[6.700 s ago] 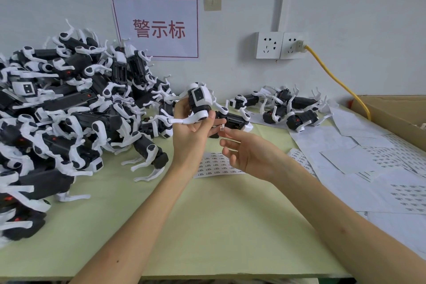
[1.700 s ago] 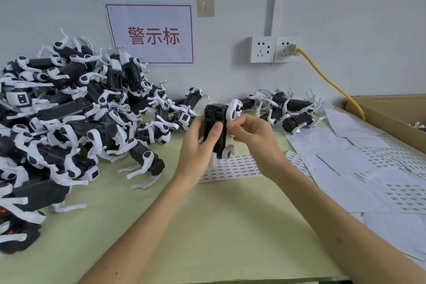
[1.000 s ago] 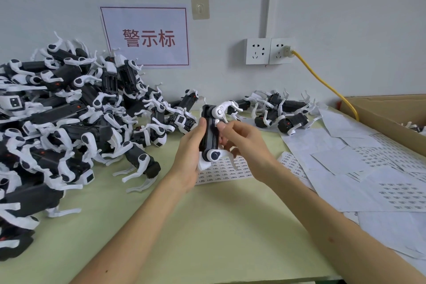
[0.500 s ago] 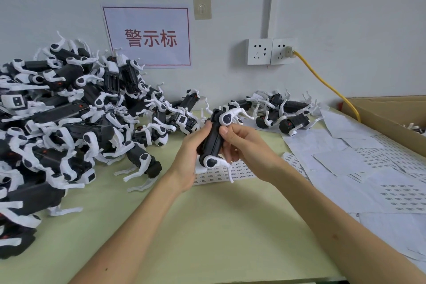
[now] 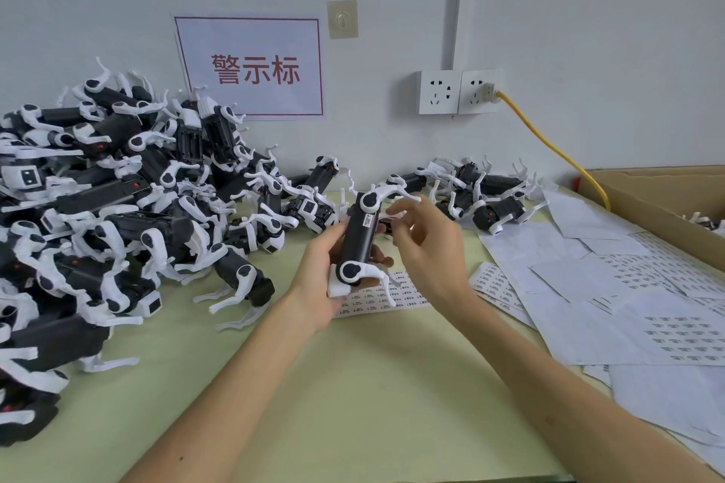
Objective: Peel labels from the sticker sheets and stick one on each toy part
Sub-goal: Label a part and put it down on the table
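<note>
Toy part (image 5: 357, 243) stands gripped in left hand (image 5: 316, 280); right hand (image 5: 429, 253) hovers beside, relaxed.

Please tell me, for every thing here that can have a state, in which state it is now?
held toy part: nearly upright, gripped by left hand, label stuck on.
right hand: open, beside the part, holding nothing.
sticker sheet: flat on the table, under the hands.
left socket: free.
right socket: plugged, yellow cable.
cardboard box: open.
toy pile: heaped.
</note>
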The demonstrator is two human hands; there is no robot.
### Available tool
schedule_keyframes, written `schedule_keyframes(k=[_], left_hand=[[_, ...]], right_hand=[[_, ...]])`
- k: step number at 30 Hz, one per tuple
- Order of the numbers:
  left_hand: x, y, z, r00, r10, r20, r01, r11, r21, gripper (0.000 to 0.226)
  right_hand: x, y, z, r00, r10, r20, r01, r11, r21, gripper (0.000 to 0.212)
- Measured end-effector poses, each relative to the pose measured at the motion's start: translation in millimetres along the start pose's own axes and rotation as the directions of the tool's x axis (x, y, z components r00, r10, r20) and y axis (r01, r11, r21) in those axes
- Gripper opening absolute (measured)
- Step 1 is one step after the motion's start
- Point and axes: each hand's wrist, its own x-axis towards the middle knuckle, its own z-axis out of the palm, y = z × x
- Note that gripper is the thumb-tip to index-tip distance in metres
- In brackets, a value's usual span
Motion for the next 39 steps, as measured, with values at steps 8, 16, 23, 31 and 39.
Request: schedule_keyframes(k=[8, 16, 23, 31, 39], left_hand=[[3, -1, -4, 0.995, -0.042, -0.086, 0.037, 0.998, -0.055, 0.04], [5, -4, -8, 0.98, -0.163, -0.119, 0.169, 0.984, 0.047, 0.033], [6, -2, -10, 0.981, -0.166, -0.098, 0.171, 0.984, 0.046, 0.052], [11, 2, -17, 0.998, -0.047, -0.034, 0.039, 0.981, -0.188, 0.047], [14, -5, -16, 0.973, -0.059, -0.223, 0.036, 0.994, -0.105, 0.038]], right_hand=[[5, 7, -5, 0.996, -0.063, -0.058, 0.062, 0.998, -0.017, 0.02], [11, 11, -9, 0.959, -0.144, 0.246, 0.193, 0.963, -0.188, 0.07], [20, 22, -19, 0.939, -0.107, 0.327, 0.198, 0.945, -0.26, 0.046], [25, 24, -35, 0.939, 0.181, 0.293, -0.217, 0.972, 0.093, 0.03], [39, 20, -44, 0.728, 0.443, 0.524, -0.667, 0.634, 0.39, 0.022]])
